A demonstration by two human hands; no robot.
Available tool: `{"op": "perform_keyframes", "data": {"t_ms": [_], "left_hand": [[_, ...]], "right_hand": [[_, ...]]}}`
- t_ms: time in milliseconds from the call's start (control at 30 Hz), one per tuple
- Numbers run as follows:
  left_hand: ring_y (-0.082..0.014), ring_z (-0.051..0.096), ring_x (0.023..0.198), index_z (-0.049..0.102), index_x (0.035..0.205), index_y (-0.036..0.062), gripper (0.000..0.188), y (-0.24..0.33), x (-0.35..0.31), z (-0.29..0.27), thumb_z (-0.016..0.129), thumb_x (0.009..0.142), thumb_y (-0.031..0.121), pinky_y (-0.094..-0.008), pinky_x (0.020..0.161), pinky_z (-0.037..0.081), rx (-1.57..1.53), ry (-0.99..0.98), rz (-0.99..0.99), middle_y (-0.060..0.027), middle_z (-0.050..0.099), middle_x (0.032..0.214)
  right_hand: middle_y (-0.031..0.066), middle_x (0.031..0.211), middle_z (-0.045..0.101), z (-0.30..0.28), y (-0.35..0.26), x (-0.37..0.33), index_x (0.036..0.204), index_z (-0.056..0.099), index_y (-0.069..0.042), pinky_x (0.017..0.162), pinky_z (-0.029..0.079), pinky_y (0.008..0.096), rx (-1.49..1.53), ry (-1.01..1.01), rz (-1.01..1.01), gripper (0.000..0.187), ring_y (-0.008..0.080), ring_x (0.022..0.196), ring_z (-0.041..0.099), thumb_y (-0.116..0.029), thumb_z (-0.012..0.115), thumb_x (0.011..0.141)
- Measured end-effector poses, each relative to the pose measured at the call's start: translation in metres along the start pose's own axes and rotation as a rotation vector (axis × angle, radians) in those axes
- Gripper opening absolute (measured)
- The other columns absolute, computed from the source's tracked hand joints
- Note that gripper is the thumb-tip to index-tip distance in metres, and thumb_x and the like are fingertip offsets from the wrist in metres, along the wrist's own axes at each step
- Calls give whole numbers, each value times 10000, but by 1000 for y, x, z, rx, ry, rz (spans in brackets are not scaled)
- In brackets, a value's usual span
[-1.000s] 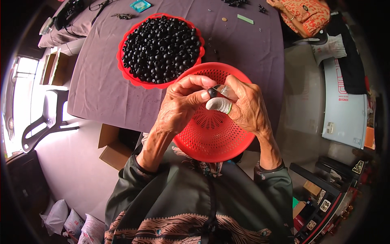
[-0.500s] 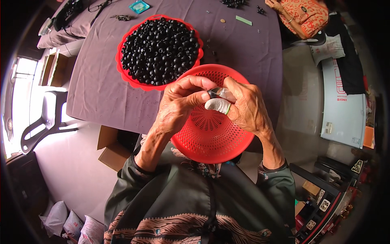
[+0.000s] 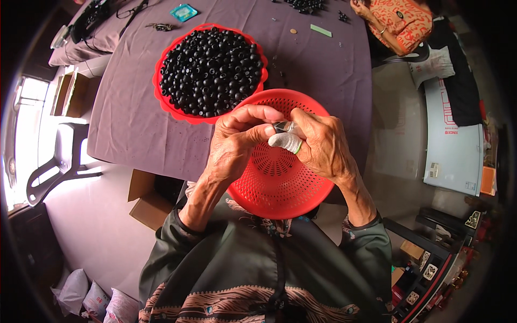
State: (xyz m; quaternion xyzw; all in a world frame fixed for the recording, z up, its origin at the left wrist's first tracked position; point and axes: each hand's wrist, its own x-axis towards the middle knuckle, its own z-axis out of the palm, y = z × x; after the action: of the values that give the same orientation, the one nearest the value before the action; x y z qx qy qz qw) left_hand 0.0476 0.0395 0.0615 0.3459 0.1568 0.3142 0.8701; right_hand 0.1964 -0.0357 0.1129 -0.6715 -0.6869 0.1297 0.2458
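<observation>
Both hands meet over a red perforated plastic basket (image 3: 285, 199), which rests by my lap at the table's edge. My left hand (image 3: 229, 142) pinches a small black piece (image 3: 277, 127) between thumb and fingertips. My right hand (image 3: 326, 142) is closed on what looks like a small shiny blade (image 3: 291, 127), its tip against the black piece. A white cloth cot (image 3: 285, 141) with a green edge covers my right thumb. Fingers partly hide the piece and the blade. Beyond my left hand stands a red scalloped tray (image 3: 157, 81) heaped with small round black hollow caps (image 3: 210, 70).
A purple cloth covers the table (image 3: 134, 124). At its far side lie more black parts (image 3: 306, 5), a green strip (image 3: 321, 30) and a blue packet (image 3: 183, 12). Another person's arm (image 3: 379, 27) shows at far right. An open cardboard box (image 3: 151, 207) stands below the table's left front.
Little differs. The view has shifted slightly, and my hands stay together with the blade against the black piece. My right fingers have drawn in a little around the blade.
</observation>
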Motion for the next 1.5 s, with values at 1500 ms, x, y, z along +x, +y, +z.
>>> {"op": "perform_keyframes", "data": {"t_ms": [1500], "left_hand": [[-138, 592, 820, 604, 961, 1, 174, -6, 3, -3, 616, 787, -2, -258, 754, 487, -59, 30, -66, -67, 627, 890]], "right_hand": [[113, 561, 531, 1, 7, 1, 680, 470, -40, 456, 428, 362, 16, 45, -29, 470, 305, 520, 561, -450, 699, 685]]}}
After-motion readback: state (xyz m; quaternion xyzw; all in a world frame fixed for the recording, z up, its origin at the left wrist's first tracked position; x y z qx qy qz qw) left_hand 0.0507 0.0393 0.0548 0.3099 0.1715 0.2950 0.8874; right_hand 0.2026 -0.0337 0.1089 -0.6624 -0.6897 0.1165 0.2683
